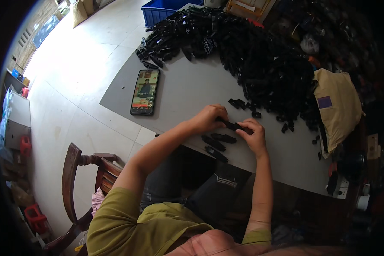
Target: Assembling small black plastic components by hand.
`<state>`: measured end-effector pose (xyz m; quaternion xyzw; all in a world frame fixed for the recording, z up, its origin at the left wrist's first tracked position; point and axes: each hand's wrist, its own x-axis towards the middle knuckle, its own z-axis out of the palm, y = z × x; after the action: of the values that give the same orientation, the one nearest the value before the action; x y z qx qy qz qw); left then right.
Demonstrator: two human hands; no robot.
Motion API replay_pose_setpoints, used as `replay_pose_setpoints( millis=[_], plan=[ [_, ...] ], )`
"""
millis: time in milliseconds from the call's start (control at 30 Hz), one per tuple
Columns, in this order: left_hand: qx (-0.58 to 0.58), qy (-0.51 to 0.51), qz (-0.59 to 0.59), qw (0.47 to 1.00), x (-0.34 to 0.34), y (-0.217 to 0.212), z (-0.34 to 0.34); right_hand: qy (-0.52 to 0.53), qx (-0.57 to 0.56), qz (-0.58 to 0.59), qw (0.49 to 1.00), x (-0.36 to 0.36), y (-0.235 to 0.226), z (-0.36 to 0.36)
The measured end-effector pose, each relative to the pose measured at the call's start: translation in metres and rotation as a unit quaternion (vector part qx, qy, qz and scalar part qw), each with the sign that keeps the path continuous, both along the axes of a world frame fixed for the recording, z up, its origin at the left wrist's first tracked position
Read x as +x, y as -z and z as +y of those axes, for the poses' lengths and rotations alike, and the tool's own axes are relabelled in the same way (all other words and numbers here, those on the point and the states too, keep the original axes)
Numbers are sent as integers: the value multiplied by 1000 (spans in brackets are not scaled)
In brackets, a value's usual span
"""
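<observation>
Between my two hands, just above the grey tabletop, is a slim black plastic part. My left hand is closed on its left end, while the fingers of my right hand pinch the other end. Several similar long black pieces lie near the table edge, just below my hands. Beyond my hands, a few small black blocks are scattered. A large heap of black plastic parts covers the far and right side of the table. The exact kind of these parts cannot be made out.
A phone with a lit screen lies left on the table. At the right edge sits a beige cloth bag. A blue crate stands beyond the heap. On the left is a wooden chair; red stools stand farther off.
</observation>
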<state>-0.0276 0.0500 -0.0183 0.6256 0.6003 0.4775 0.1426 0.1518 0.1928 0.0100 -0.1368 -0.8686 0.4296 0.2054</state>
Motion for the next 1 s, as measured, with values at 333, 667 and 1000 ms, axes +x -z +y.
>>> replay_pose_setpoints(
  millis=[333,667,1000],
  plan=[
    [28,8,95,995,-47,-11,2,32,85,44,995,-5,13,-21],
    [-322,-620,115,706,-245,-8,-28,46,95,33,994,-9,12,-29],
    [-306,-546,165,762,-172,-13,21,30,110,36,993,-10,11,-27]
  ],
)
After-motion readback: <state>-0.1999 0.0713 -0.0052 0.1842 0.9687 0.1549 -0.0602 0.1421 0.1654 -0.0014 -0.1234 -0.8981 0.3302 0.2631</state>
